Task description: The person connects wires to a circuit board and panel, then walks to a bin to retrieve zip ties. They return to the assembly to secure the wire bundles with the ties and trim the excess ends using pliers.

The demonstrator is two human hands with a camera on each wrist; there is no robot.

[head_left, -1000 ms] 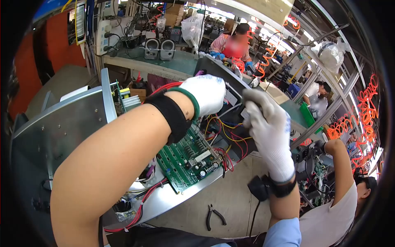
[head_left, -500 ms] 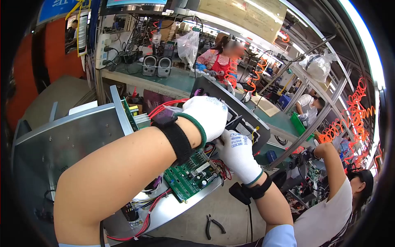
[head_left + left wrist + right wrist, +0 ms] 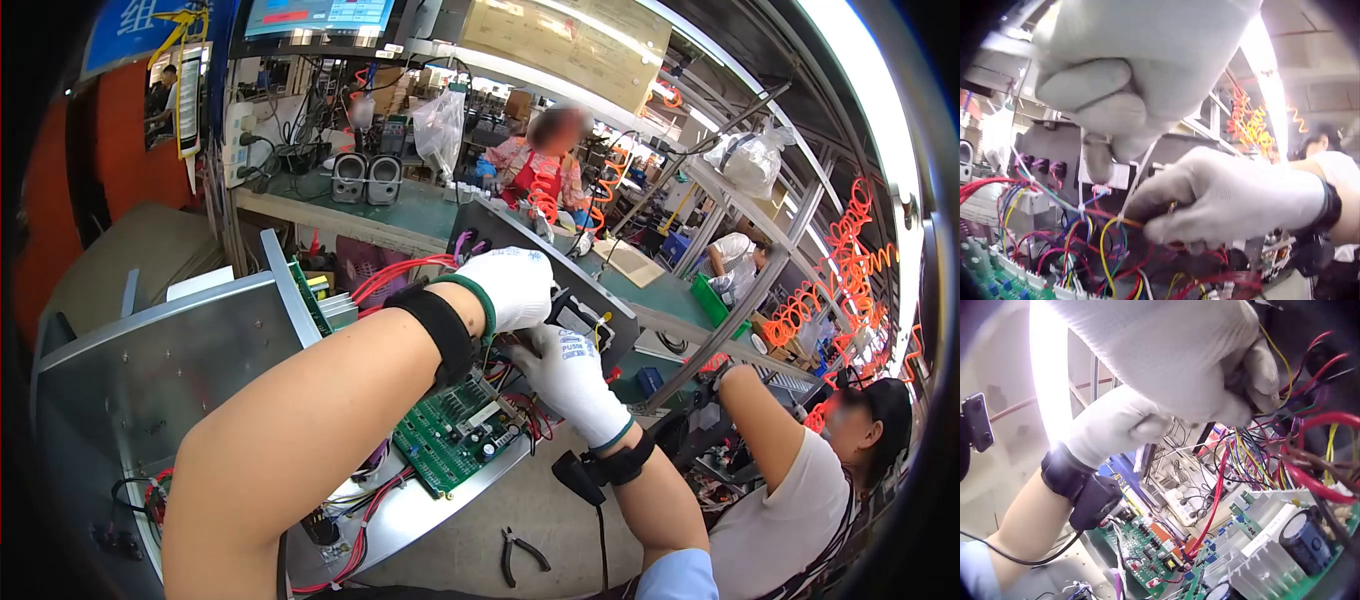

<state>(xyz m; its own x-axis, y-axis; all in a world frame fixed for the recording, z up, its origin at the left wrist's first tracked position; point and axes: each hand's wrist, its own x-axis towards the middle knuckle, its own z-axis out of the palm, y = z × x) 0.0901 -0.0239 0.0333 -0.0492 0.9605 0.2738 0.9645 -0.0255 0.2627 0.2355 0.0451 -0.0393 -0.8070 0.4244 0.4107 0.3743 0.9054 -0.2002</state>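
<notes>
While right hand (image 3: 1229, 194) grips wires (image 3: 1102, 250), left hand (image 3: 1135, 62) pinches cable tie (image 3: 1137, 181) near-upright.

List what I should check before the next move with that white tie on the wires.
1. Left hand pinches the tie: ok.
2. Right hand holds the wires bunched: ok.
3. Tie closed round the wires: cannot tell.
4. Pliers lying free nearby: ok.
5. Plugs seated on the board: cannot tell.
</notes>
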